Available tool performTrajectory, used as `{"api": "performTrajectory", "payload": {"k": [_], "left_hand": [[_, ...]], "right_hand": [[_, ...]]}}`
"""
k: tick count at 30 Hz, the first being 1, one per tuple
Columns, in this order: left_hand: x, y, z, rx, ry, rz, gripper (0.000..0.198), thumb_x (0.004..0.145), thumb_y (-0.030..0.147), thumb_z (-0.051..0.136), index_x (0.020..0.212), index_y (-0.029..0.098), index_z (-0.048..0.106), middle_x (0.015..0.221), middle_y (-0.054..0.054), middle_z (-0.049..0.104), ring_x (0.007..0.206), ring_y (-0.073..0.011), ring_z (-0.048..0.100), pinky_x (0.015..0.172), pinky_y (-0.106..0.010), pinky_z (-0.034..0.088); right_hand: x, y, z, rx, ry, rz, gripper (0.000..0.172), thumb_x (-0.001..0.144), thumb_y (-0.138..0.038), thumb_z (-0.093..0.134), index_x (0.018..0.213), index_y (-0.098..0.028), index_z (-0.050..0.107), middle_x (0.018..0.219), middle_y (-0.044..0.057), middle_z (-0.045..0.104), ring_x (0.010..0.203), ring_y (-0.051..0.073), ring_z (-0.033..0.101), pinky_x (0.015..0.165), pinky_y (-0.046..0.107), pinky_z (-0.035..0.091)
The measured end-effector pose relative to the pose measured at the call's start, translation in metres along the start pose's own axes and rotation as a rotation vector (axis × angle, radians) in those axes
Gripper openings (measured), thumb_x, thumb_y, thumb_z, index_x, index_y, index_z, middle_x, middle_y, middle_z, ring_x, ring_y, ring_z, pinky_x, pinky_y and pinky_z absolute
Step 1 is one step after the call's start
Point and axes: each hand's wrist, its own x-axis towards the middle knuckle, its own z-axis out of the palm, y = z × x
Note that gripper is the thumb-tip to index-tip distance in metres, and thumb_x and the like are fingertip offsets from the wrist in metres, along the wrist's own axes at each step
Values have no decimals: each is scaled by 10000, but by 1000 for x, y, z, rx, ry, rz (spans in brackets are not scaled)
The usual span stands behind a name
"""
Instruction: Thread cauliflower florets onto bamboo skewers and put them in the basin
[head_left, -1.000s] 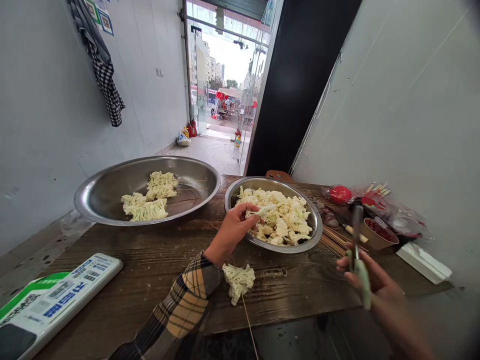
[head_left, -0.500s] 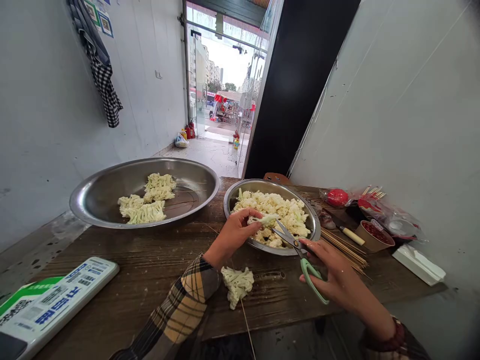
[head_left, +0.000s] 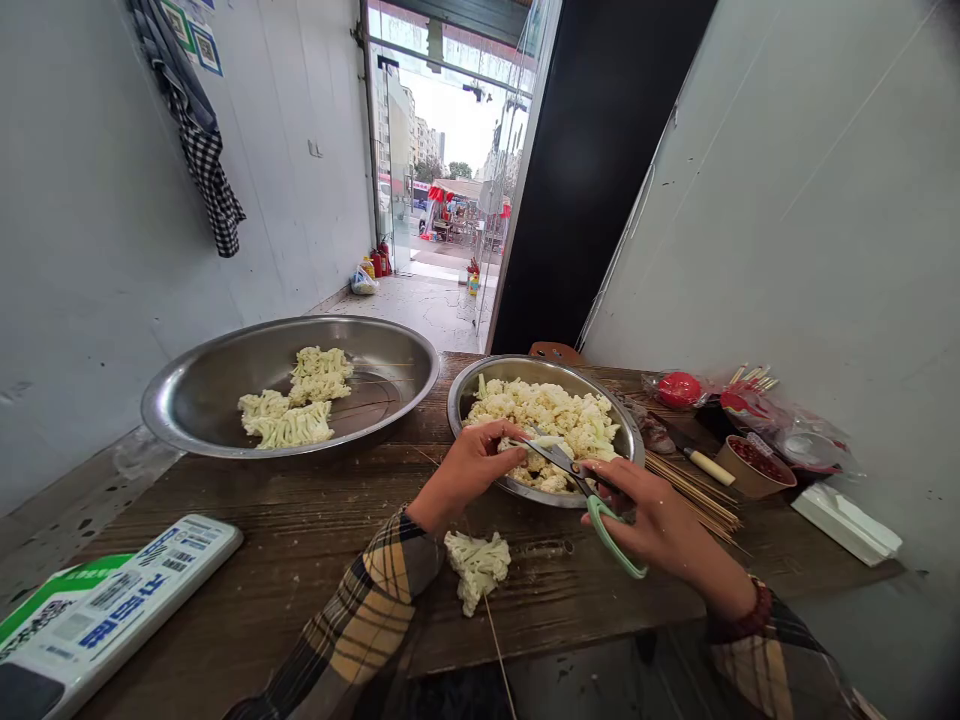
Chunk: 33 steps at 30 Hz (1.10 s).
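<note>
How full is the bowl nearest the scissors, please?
Mostly full: cauliflower pieces are heaped across the bowl, leaving its rim showing.

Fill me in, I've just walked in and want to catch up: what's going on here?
The person's left hand holds a small pale piece over a metal bowl heaped with cauliflower florets. The right hand holds green-handled scissors, their blades at that piece. One larger cauliflower chunk lies on the wooden table with a thin stick at its lower edge, and a wider basin holds more cauliflower.
</note>
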Motion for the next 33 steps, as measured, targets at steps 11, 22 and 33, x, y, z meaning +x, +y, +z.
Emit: {"api": "performTrajectory", "payload": {"k": [11,22,33], "left_hand": [[-2,4,-1,-18,38,-53,192,728,299,676,861,163,647,800,-10,594,702,-121,510,631,-242,380],[-1,0,2,-391,132,-95,190,729,277,678,857,163,596,782,2,599,710,-113,588,646,-232,452],[0,-1,-3,-711,130,-141,231,705,275,738,867,171,612,789,-1,628,812,-177,678,769,-312,537]], "right_hand": [[-10,15,5,42,152,51,410,809,-360,633,1181,-190,660,1164,90,682,1036,268,655,895,373,522],[-112,97,26,-132,417,744,555,810,-535,490,1263,-224,573,1105,83,707,973,278,676,799,376,535],[-137,121,42,-377,14,436,402,873,-368,420,1180,-226,638,1060,102,710,947,270,681,785,387,552]]}}
